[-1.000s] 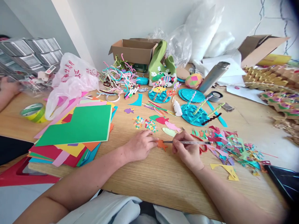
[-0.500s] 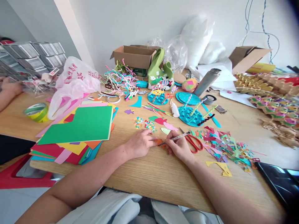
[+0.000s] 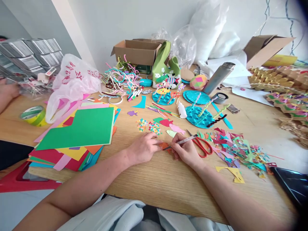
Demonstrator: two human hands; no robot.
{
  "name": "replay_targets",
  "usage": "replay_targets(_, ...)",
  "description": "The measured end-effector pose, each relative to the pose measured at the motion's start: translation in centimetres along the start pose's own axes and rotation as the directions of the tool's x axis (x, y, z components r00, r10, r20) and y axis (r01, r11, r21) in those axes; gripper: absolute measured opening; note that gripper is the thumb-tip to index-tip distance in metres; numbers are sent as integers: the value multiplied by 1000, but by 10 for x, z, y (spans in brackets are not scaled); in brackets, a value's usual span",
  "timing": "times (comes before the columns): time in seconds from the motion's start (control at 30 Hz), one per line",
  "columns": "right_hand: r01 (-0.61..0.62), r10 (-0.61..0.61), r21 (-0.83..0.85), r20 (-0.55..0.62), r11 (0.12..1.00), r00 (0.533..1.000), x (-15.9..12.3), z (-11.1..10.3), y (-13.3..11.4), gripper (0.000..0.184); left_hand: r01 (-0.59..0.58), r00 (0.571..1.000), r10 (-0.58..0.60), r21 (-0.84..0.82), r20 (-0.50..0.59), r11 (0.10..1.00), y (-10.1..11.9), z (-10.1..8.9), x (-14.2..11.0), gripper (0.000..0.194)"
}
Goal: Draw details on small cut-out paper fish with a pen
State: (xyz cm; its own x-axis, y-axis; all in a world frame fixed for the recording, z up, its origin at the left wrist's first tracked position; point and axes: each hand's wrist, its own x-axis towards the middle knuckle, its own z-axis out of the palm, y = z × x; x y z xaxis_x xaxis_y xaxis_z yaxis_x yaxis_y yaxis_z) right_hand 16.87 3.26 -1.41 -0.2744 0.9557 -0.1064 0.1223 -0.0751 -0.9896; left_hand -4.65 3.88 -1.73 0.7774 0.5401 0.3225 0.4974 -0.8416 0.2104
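Observation:
My left hand [image 3: 143, 148] rests on the table with its fingertips closed on the edge of a small orange paper cutout [image 3: 164, 145]. In my right hand [image 3: 184, 150] is a slim grey pen [image 3: 185, 140], its dark tip touching the orange paper. Parts of the cutout are hidden by my fingers. Red-handled scissors [image 3: 205, 147] lie just beyond my right hand. Paper fish in red [image 3: 166, 122], pink [image 3: 177, 128] and pale green [image 3: 171, 133] lie past the hands, beside piles of paper dots [image 3: 154, 127]. Farther left is a purple paper fish [image 3: 132, 113].
Coloured paper sheets [image 3: 79, 128] are stacked at left, near yellow tape [image 3: 33, 115]. Paper scraps [image 3: 243, 147] spread at right by a black device [image 3: 288, 183]. Blue painted discs [image 3: 199, 117], a glue bottle [image 3: 182, 110] and a metal flask [image 3: 220, 77] stand behind. Another person's hand [image 3: 8, 91] is far left.
The view has tilted and shifted slightly. Both hands keep their places at the orange paper, and the pen tip stays on it.

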Motion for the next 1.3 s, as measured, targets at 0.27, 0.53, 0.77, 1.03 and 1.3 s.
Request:
replay_targets(0.27, -3, 3, 5, 10, 1000, 1000, -1, 0, 0, 17, 1, 1000, -1, -14, -4, 1000, 0, 0, 0, 30)
replay_targets(0.53, -2, 2, -8, 15, 1000, 1000, 0, -1, 2, 17, 4, 1000, -4, -13, -2, 1000, 0, 0, 0, 31)
replay_targets(0.77, -1, 1, -17, 12, 1000, 1000, 0, -2, 2, 17, -4, 1000, 3, -21, -25, 1000, 0, 0, 0, 30)
replay_targets(1.03, 3, -3, -10, -7, 1000, 1000, -1, -2, 3, 17, 7, 1000, -8, 12, 20, 1000, 1, -2, 1, 31)
replay_targets(1.3, 54, -52, 25, -75, 998, 996, -4, -1, -2, 22, 15, 1000, -15, -32, -2, 999, 1, -2, 0, 31)
